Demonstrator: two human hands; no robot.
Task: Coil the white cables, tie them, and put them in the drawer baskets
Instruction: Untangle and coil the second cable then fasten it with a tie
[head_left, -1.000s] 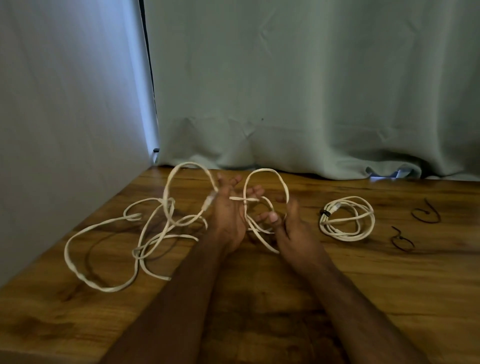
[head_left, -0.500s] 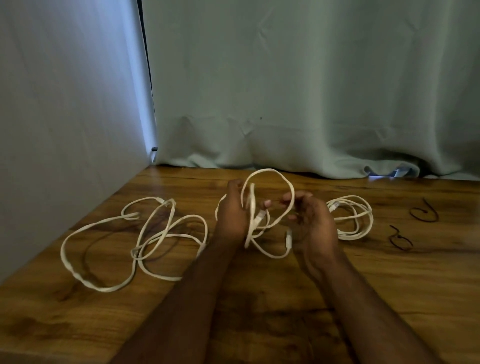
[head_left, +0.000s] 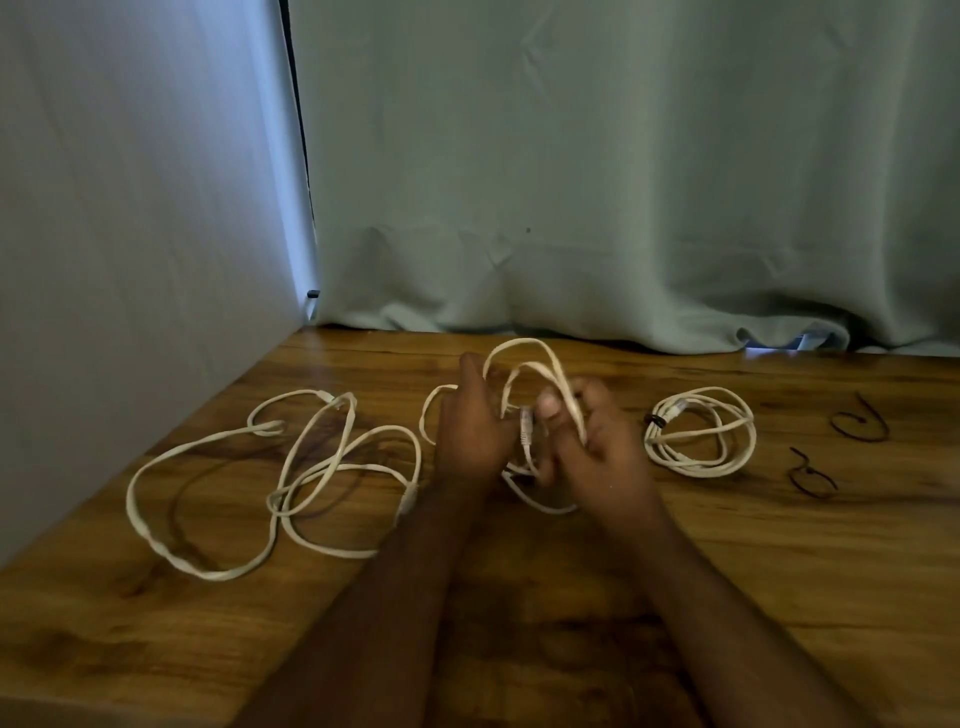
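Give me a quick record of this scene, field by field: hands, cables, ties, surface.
left hand: gripping loops of the cable being coiled
right hand: gripping the same loops
cable being coiled: white, held up between both hands
loose cable: white, sprawled uncoiled to the left
coiled cable: bundled with a dark tie, to the right
black ties: two, spare, far right
table: wooden
drawer baskets: not visible

One head-worn wide-angle view, looking forward and down.

The camera sits above the near edge of the wooden worktop (head_left: 779, 597), facing a draped curtain (head_left: 597, 182) at the far edge and a pale wall (head_left: 130, 234) on the left. Both forearms reach in from the bottom, hands near mid-frame; no second view.
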